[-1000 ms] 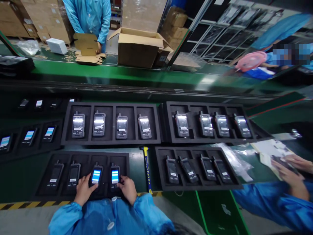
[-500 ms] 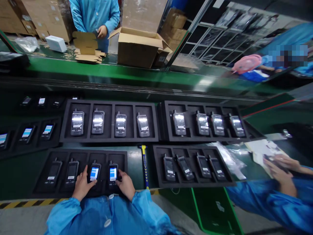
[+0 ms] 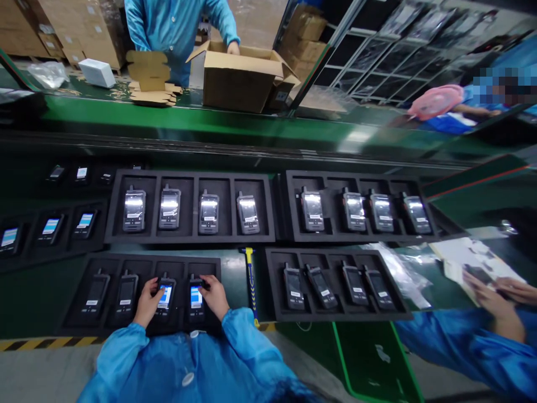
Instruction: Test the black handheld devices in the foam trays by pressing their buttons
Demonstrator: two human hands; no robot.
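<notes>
My left hand point(image 3: 147, 302) is at the upper left edge of a handheld radio point(image 3: 165, 305) with a lit blue-and-white screen. Its thumb lies over the screen's edge and its fingers curl by the top. My right hand point(image 3: 215, 295) pinches the upper right edge of a second lit handheld radio point(image 3: 196, 305), near its stubby antenna. Both radios lie in compartments of a black foam tray point(image 3: 176, 260). To their left in that tray, two more radios, one a dark-screened radio point(image 3: 127, 294), lie untouched.
Behind are two foam trays, a left tray point(image 3: 191, 237) and a right tray point(image 3: 289, 212), holding radios. A yellow-and-blue hammer point(image 3: 250, 280) lies beside another foam tray point(image 3: 272, 310). A co-worker's hands point(image 3: 499, 299) are at the right. Across the line, a person reaches into a carton point(image 3: 235, 84).
Both my hands have slid up from the radios' lower sides to their top edges, fingers drawing in. The person opposite has moved a hand to the carton. The view has shifted slightly.
</notes>
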